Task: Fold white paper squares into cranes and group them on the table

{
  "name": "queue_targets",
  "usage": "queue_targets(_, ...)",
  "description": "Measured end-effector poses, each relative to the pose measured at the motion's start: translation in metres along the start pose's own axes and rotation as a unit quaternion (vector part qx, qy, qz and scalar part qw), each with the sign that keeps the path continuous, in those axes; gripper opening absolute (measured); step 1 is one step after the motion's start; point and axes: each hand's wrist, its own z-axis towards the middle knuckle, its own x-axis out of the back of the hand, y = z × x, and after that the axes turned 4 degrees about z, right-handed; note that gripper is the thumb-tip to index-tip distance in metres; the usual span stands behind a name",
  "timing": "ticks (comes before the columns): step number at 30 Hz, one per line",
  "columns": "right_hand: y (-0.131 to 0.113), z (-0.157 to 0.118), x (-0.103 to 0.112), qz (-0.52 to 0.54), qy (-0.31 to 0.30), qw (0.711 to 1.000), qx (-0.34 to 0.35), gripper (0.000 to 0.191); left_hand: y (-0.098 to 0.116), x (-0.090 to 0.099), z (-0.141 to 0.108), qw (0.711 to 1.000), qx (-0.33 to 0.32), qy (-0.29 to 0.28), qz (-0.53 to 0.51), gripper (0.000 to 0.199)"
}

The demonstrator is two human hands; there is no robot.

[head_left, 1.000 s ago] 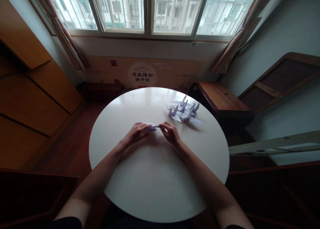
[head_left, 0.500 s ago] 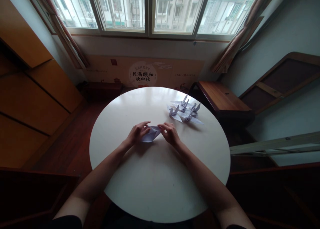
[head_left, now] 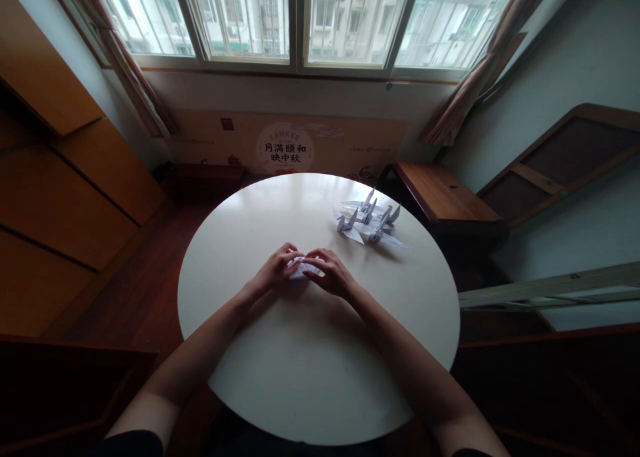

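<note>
Near the middle of the round white table (head_left: 300, 350), a partly folded sheet of white paper (head_left: 299, 272) lies between my two hands. My left hand (head_left: 279, 265) grips its left side, thumb and fingers bent together on it. From the right, my right hand (head_left: 330, 270) reaches over the paper, its fingertips pinching the upper part close to the left fingertips. Much of the paper is hidden under the fingers. Several folded paper cranes (head_left: 373, 222) sit in a cluster beyond my right hand, apart from it.
A wooden side table (head_left: 445, 189) stands past the table's right far edge. Wooden cabinets (head_left: 65, 184) line the left. A printed board (head_left: 330, 144) leans under the window. A pale rail (head_left: 550, 289) runs along the right.
My right hand has moved left, from the paper's right corner to its upper middle, so more paper is covered. My left hand has shifted slightly, still on the paper. The cranes have not moved.
</note>
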Motion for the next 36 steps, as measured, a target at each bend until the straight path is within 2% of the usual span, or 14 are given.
queue_targets(2, -0.003, 0.001, -0.004, 0.011, -0.034, 0.999, 0.036, 0.027, -0.003, -0.001, 0.001, 0.999, 0.018, 0.027, 0.000, 0.024)
queue_targets(5, -0.003, 0.000, -0.007, -0.008, -0.063, 0.997, 0.053, 0.020, -0.009, 0.002, 0.002, 0.997, 0.040, 0.068, 0.022, 0.030)
queue_targets(8, 0.002, -0.001, -0.004, -0.040, -0.063, 0.996, 0.045, 0.022, -0.015, 0.009, 0.000, 0.993, 0.032, 0.067, 0.086, 0.040)
queue_targets(10, 0.005, -0.001, 0.000, -0.059, -0.056, 0.996, 0.031, 0.022, -0.018, 0.014, -0.002, 0.992, 0.009, 0.043, 0.119, 0.051)
queue_targets(11, 0.006, -0.001, 0.002, -0.066, -0.054, 0.996, 0.023, 0.022, -0.020, 0.016, -0.002, 0.993, -0.013, 0.012, 0.114, 0.055)
queue_targets(13, 0.007, -0.001, 0.006, -0.074, -0.051, 0.996, 0.007, 0.022, -0.023, 0.017, -0.001, 0.995, -0.061, -0.048, 0.069, 0.054)
queue_targets(15, 0.008, -0.001, 0.009, -0.079, -0.043, 0.996, -0.015, 0.021, -0.025, 0.016, 0.000, 0.994, -0.078, -0.072, 0.029, 0.047)
queue_targets(20, 0.013, -0.001, 0.007, -0.055, 0.007, 0.995, -0.082, 0.015, -0.024, 0.022, 0.003, 0.995, -0.044, -0.092, 0.017, 0.032)
queue_targets(23, 0.018, -0.003, 0.002, -0.018, 0.044, 0.992, -0.114, 0.013, -0.017, 0.034, 0.003, 0.991, -0.027, -0.130, 0.018, 0.034)
queue_targets(25, 0.022, -0.004, 0.000, 0.014, 0.059, 0.990, -0.127, 0.009, -0.012, 0.041, 0.002, 0.987, -0.029, -0.159, 0.017, 0.042)
queue_targets(28, 0.025, -0.005, -0.001, 0.060, 0.072, 0.986, -0.136, 0.006, -0.011, 0.045, 0.001, 0.989, -0.027, -0.145, 0.033, 0.051)
queue_targets(31, 0.023, -0.004, 0.000, 0.095, 0.075, 0.984, -0.131, 0.007, -0.017, 0.037, -0.001, 0.994, -0.023, -0.096, 0.035, 0.042)
queue_targets(33, 0.019, -0.003, 0.001, 0.102, 0.061, 0.985, -0.125, 0.005, -0.022, 0.031, -0.001, 0.997, -0.009, -0.067, 0.038, 0.044)
queue_targets(36, 0.013, -0.002, 0.001, 0.078, 0.021, 0.990, -0.118, 0.010, -0.022, 0.025, -0.001, 0.995, -0.001, -0.056, 0.082, 0.045)
